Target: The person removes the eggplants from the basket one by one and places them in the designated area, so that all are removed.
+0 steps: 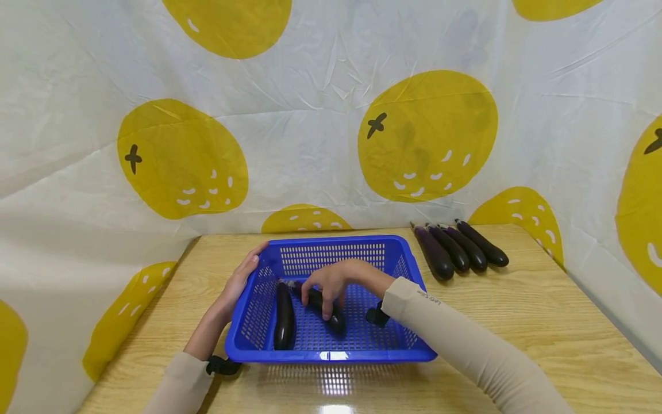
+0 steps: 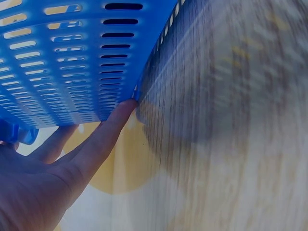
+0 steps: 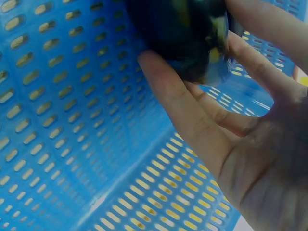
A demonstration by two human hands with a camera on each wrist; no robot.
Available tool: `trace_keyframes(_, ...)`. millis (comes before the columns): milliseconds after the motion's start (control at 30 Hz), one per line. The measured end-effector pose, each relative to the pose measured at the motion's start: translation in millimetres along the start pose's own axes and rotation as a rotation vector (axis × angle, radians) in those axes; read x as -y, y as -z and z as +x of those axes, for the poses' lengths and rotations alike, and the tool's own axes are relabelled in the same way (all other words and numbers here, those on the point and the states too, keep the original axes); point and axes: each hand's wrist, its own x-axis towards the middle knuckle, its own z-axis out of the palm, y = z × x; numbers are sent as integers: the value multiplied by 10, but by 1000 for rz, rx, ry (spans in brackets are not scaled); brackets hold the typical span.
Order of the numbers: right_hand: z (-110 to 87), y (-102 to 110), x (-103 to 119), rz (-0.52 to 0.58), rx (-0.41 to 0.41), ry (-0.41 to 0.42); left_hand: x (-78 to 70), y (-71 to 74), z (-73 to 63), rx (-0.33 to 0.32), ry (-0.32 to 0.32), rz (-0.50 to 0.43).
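Observation:
A blue plastic basket (image 1: 331, 357) with slotted walls stands on the table. Inside it, my right hand (image 1: 331, 283) grips a dark eggplant (image 1: 336, 323) from above, fingers and thumb around its sides. The right wrist view shows the eggplant's rounded end (image 3: 207, 57) between the fingers. A second eggplant (image 1: 284, 322) lies to the left of it on the basket floor. My left hand (image 1: 240, 280) rests at the basket's left side, near its far corner. In the left wrist view its fingers (image 2: 103, 139) extend along the slotted outer wall (image 2: 91, 62).
Several more eggplants (image 1: 437, 256) lie side by side on the wooden table (image 1: 507, 322), beyond the basket's right side. A white cloth (image 1: 310, 144) printed with yellow fruit hangs behind the table and along its sides.

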Motion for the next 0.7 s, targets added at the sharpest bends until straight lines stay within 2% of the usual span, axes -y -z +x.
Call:
trace_keyframes(200, -86, 44, 16, 34, -13, 40, 2, 3, -1, -7, 2, 3)
trace_keyframes(433, -181, 71, 19, 10, -44, 97, 10, 6, 0, 7, 1, -18)
trace_keyframes(700, -312, 121, 31, 39, -88, 135, 4, 12, 8, 9, 1, -11)
